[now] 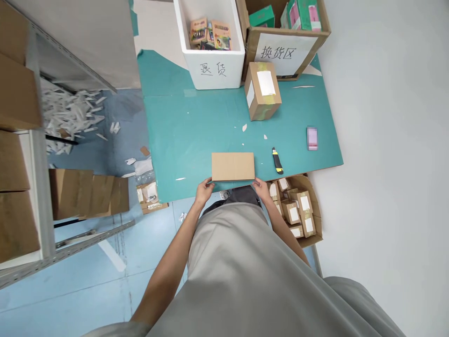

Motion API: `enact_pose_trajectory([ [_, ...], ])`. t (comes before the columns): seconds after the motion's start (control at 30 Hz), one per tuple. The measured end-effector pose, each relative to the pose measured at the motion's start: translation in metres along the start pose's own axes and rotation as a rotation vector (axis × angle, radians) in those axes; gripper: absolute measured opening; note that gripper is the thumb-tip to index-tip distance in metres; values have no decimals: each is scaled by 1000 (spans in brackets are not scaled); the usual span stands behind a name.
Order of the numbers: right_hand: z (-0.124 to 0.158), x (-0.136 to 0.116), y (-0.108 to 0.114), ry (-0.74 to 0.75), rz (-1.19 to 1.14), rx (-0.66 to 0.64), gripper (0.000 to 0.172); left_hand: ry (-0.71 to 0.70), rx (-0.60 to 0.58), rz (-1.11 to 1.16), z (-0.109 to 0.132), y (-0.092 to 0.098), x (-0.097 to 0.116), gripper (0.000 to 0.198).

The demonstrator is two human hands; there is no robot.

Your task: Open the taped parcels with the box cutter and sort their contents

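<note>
A plain brown cardboard box (233,166) lies at the front edge of the green table (196,126). At its near left corner is my left hand (205,191), with the fingers closed on the box. My right hand (261,189) is at the near right corner, its fingers likewise on the box. A black and yellow utility knife (277,161) lies to the right of the box. Farther back stands a taped carton (263,91) with white labels.
A white foam bin (218,70) and a large cardboard box (286,51) stand at the back. A small pinkish pack (312,139) lies at right. Below the table's right edge, a carton (317,224) holds several small boxes. Shelving (44,164) stands left.
</note>
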State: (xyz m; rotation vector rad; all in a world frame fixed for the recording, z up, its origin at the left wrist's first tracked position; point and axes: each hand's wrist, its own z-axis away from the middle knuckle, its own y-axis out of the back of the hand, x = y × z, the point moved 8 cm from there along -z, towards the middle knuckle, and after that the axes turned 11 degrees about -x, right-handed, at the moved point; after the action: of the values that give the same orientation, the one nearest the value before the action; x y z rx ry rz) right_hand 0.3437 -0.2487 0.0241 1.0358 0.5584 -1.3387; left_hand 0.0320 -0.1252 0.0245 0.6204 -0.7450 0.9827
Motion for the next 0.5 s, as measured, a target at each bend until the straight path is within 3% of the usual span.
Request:
enact_pose_trajectory([
  [0.1,-4,-5,12,-16,-18,41,49,-40,23,-5,0,5,13,42],
  [0.27,-11,-42,40,131,-25,79,56,-259,94,-48,1,18,53,48],
  [0.33,-16,-51,45,147,-10,67,57,-284,105,-71,-2,22,63,49],
  [0.5,-24,-43,39,107,-8,40,55,-214,80,-45,-9,29,52,45],
])
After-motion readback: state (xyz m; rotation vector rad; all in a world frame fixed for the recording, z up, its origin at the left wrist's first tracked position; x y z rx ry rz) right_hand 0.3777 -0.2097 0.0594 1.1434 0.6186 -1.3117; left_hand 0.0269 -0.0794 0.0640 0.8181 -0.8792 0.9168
